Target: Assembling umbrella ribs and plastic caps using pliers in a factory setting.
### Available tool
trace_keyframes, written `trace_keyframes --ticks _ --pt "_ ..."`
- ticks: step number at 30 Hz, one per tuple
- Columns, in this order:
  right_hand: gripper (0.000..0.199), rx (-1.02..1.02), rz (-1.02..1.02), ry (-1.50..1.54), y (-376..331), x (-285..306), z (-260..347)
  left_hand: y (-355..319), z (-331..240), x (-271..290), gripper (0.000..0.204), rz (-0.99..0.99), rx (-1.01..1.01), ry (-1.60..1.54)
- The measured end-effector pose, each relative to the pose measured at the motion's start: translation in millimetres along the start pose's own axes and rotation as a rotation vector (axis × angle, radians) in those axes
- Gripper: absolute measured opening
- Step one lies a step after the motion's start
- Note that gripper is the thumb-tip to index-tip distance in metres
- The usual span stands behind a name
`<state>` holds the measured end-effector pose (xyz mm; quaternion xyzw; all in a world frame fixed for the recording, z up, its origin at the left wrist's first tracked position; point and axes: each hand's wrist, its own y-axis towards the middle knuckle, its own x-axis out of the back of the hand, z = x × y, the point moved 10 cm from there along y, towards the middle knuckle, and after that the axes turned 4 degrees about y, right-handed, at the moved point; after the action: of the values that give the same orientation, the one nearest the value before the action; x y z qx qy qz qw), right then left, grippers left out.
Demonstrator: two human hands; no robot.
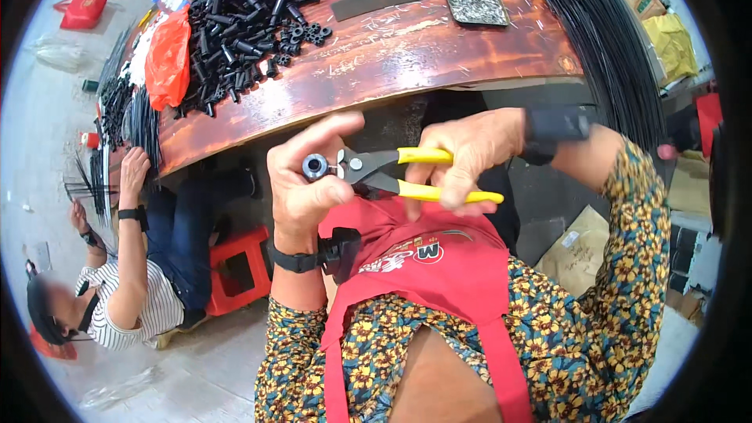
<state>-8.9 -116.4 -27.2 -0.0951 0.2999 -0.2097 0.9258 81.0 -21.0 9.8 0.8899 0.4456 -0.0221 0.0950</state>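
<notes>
Our left hand (309, 180) pinches a small black fitting (315, 166) at centre; our right hand (470, 160) squeezes yellow-handled pliers (407, 172) onto it. The table edge (352, 106) curves at twelve o'clock; an orange bag (167, 59) lies at ten.

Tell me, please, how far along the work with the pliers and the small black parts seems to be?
Nothing clearly finished shows. In hand: the left hand holds a small black ring-shaped part at the nose of the yellow-handled pliers, which the right hand squeezes. Left: a large heap of black parts lies on the wooden table.
</notes>
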Motion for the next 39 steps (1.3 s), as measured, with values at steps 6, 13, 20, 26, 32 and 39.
trace_keyframes --ticks 6,13,20,26,32,39 --pt "0.052 0.374 -0.875 -1.5 -48.0 0.9 86.5 -4.6 -0.8 8.8 0.044 -0.146 0.029 0.038" --pt "0.033 0.135 -0.453 -0.645 -20.5 37.2 44.9 4.0 -3.1 -5.4 0.064 -0.023 -0.014 0.028" --pt "0.047 0.268 -0.821 -1.416 -40.8 22.4 76.6 5.1 -1.5 -0.8 0.049 -0.081 -0.02 0.02" --pt "0.031 -0.179 -0.611 -1.338 -23.0 22.5 48.4 7.6 1.7 1.5 0.059 -0.106 -0.024 0.059" --pt "0.038 0.294 -0.806 -1.235 -27.8 15.5 67.1 8.9 13.4 14.4 0.092 -0.323 0.157 -0.12" --pt "0.07 0.428 -1.189 -1.503 -31.6 7.8 81.0 6.7 8.1 19.9 0.094 -0.448 0.137 -0.118"
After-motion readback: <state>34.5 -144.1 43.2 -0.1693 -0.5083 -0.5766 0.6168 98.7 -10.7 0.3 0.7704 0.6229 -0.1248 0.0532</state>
